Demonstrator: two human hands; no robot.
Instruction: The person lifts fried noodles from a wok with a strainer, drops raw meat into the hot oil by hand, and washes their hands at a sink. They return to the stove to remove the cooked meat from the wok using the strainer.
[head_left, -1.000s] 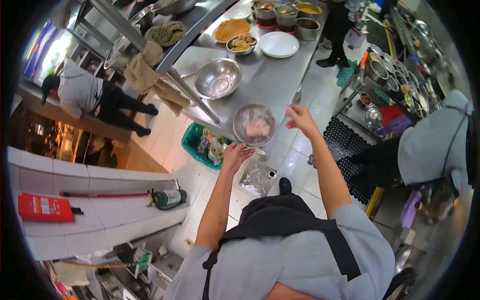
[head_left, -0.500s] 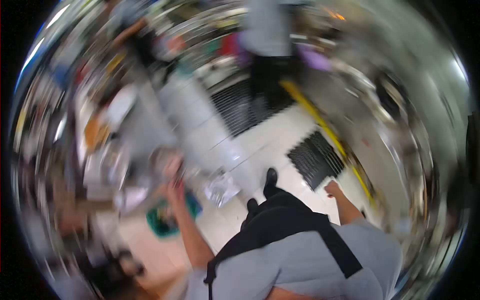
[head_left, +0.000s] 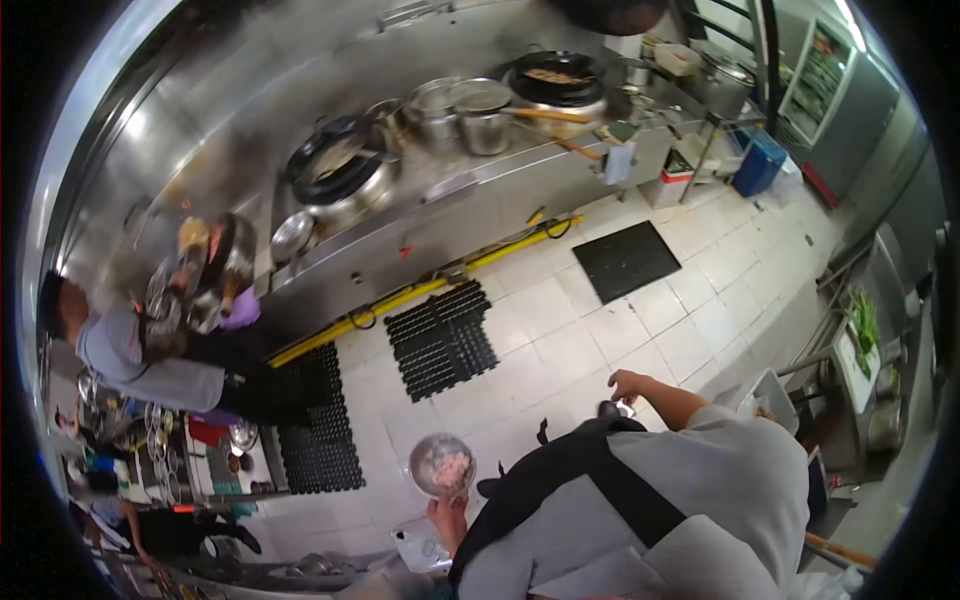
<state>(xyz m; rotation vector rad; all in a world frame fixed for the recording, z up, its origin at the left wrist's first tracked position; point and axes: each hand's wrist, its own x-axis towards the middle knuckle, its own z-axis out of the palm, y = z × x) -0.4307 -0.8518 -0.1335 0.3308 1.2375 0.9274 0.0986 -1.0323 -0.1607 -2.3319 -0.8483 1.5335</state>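
Note:
A round metal bowl with pale pink pieces inside is in my left hand, which grips its near rim. The bowl is held out over the tiled floor. My right hand hangs out at the other side with its fingers curled, and what they hold, if anything, is too small to make out. A black apron lies over my grey shirt.
A steel stove counter runs across the back with woks and pots. At the left a person works at a wok. Black mats lie on the floor. A cutting board with greens stands at the right.
The view has turned to the right and cleared of blur, bringing the stove counter across the middle. The bowl in my left hand now shows clearly in front of my body.

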